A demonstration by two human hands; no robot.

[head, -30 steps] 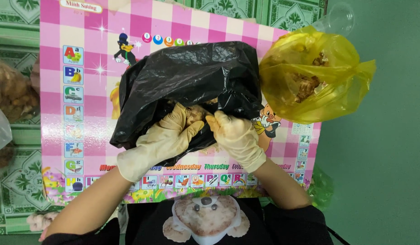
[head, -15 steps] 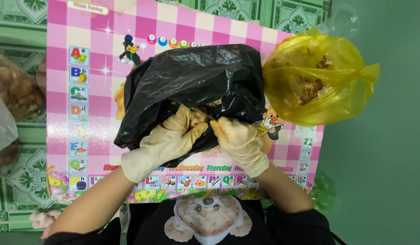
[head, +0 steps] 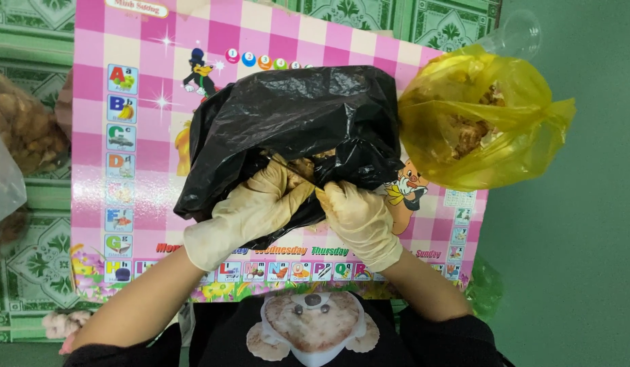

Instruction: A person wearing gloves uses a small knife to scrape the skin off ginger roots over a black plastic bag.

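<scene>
bags: 1 black bag (head: pixel 294 129) mid-frame on 1 pink mat (head: pixel 145 177), 1 yellow bag (head: pixel 485 129) upper right | hands: 2 gloved, left hand (head: pixel 253 211) and right hand (head: pixel 355 217) each closed, gripping black bag's opening | cup: 1 clear cup (head: pixel 515 34) top right

Left hand (head: pixel 250 211) and right hand (head: pixel 359 221) wearing cream latex gloves, stained and wrinkling, black top showing bear print

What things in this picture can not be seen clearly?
- Head view: the black bag hides most of its brownish contents.
- The fingertips of the left hand and right hand go under the bag's folds.
- The left edge cuts off a clear bag.
- The yellow bag blurs its contents.
</scene>
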